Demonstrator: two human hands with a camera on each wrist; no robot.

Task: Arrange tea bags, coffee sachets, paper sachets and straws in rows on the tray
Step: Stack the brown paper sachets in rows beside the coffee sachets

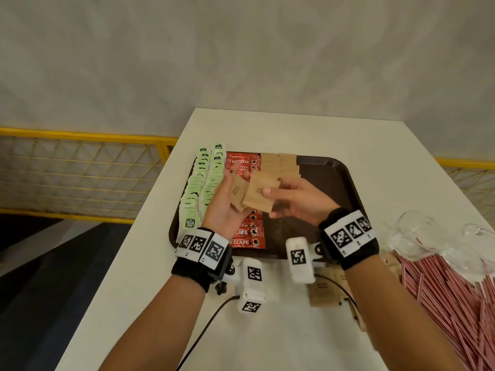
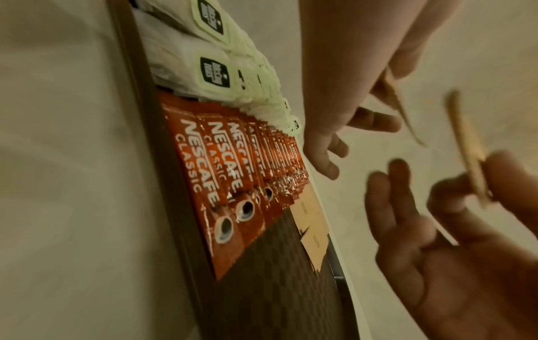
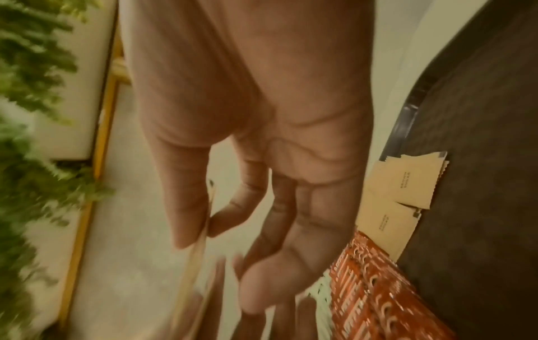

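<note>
brown paper sachets (image 1: pixel 261 192) above tray (image 1: pixel 334 170)

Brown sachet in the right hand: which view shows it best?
Head view: the sachet shows flat and whole, pinched by the right hand above the tray. Left wrist view shows it edge-on and blurred. Right wrist view shows only a thin blurred edge under the fingers.

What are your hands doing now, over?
Left hand and right hand each hold brown paper sachets above tray. Straws not placed yet. Nothing blocking.
</note>
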